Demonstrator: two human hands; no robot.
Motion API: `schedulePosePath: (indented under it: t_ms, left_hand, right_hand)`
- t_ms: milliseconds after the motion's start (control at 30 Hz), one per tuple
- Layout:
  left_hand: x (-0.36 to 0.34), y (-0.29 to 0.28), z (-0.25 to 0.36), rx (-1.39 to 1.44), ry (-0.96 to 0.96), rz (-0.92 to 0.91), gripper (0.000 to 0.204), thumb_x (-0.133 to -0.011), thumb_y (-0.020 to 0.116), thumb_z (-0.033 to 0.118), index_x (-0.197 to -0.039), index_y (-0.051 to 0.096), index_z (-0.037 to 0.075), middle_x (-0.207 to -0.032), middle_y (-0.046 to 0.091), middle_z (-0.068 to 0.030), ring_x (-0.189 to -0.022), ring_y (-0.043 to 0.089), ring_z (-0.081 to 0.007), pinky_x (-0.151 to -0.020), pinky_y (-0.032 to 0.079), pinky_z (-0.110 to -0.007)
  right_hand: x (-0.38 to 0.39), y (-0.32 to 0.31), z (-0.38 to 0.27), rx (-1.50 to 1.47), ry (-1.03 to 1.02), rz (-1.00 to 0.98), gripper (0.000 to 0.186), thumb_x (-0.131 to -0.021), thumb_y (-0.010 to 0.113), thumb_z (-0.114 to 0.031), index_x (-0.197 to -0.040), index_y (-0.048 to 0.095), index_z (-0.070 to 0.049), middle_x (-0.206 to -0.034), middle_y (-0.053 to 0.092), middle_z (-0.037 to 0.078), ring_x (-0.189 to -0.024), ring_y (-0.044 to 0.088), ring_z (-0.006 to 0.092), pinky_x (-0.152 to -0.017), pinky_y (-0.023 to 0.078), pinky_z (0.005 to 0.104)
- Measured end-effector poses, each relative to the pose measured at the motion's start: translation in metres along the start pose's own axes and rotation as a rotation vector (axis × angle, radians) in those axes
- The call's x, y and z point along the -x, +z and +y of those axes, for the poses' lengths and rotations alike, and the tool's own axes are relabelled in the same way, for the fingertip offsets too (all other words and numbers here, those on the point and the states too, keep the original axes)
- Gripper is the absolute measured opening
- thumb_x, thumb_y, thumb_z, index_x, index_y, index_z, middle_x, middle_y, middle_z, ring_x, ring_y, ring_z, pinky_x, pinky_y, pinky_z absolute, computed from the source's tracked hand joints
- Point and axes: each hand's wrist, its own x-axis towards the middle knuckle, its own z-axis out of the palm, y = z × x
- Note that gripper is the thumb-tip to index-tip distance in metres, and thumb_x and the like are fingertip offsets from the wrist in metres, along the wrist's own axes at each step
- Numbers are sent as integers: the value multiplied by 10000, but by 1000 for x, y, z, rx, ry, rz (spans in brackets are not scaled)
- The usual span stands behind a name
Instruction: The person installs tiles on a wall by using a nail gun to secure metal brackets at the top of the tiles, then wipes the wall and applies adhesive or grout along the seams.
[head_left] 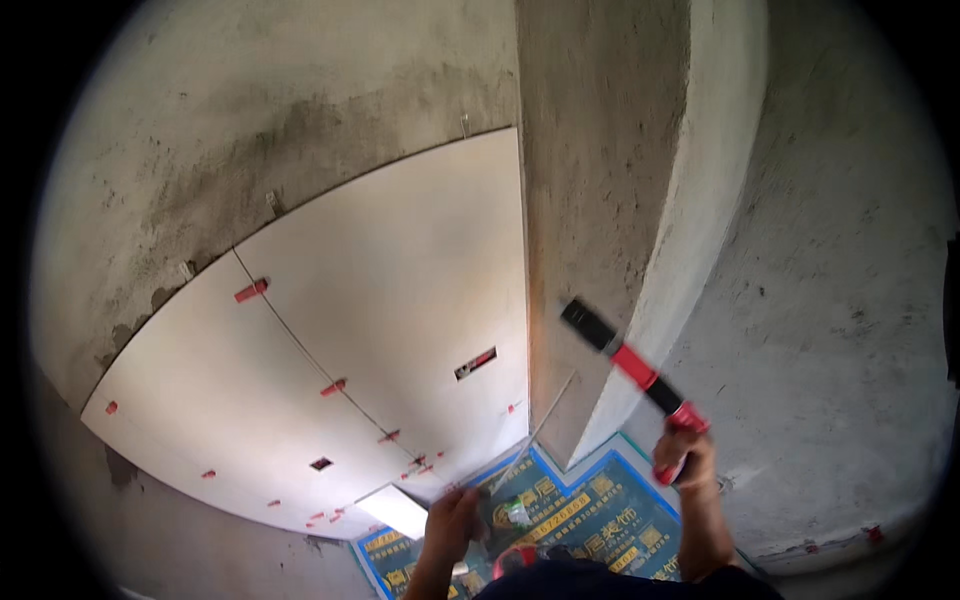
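My right hand (688, 457), at the lower right, is wrapped round the grip of a red-and-black pistol-grip tool (632, 365). The tool's long barrel points up and left toward the grey pillar and is slightly blurred. At the lower middle, my left hand (455, 522) has its fingers curled closed; what they hold, if anything, is hidden. A thin pale rod (540, 425) slants up from near that hand toward the pillar's foot. Large white tiles (420, 250) cover the wall ahead, with red levelling clips (335, 387) along their joints.
A cut-out (476, 364) and a smaller square hole (320, 464) pierce the tiles. A bare concrete pillar (600, 150) juts out on the right, beside a grey wall (820, 330). Printed green floor sheeting (600, 515) has blue tape edges. A white rectangular piece (397, 512) lies by the tiles.
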Motion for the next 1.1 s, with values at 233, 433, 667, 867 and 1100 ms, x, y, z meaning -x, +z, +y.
schedulePosePath:
  t_ms: [233,433,667,867,1100]
  left_hand:
    - [-6,40,58,-46,387,-135,551,-830,614,205,-1318,472,-10,-613,510,-6,-474,467,-73,-437,367,-220]
    - [18,46,30,45,389,144,236,-842,673,235,-878,668,2,-661,603,-29,-482,481,-56,-433,379,-218]
    - [22,-9,-112,576,-40,454,445,-877,586,476,-722,548,61,-556,490,-19,-390,447,-106,-357,340,-234]
    - [13,-29,-192,976,-346,736,407,-814,655,501,-705,515,135,-513,432,-6,-372,416,-129,-330,291,-268]
    - [20,-56,-194,994,-294,832,351,-832,631,455,-763,585,113,-582,506,-13,-407,440,-122,-356,286,-254]
  right_hand:
    - [57,9,111,-573,523,-293,187,-713,577,-106,-862,529,-4,-507,418,10,-402,395,129,-420,295,301]
    - [68,5,129,-543,728,-381,245,-724,577,-66,-944,531,29,-489,407,19,-351,348,130,-376,277,304]
    - [47,29,111,245,1020,-178,202,-694,570,-24,-878,562,59,-515,474,40,-406,501,160,-425,462,320]
    - [22,108,163,933,1164,-454,166,-715,669,-90,-843,601,-10,-591,556,28,-471,533,124,-454,425,255]
    - [29,118,211,1051,1007,-713,149,-725,639,-84,-837,598,5,-617,565,33,-502,538,111,-496,442,258]
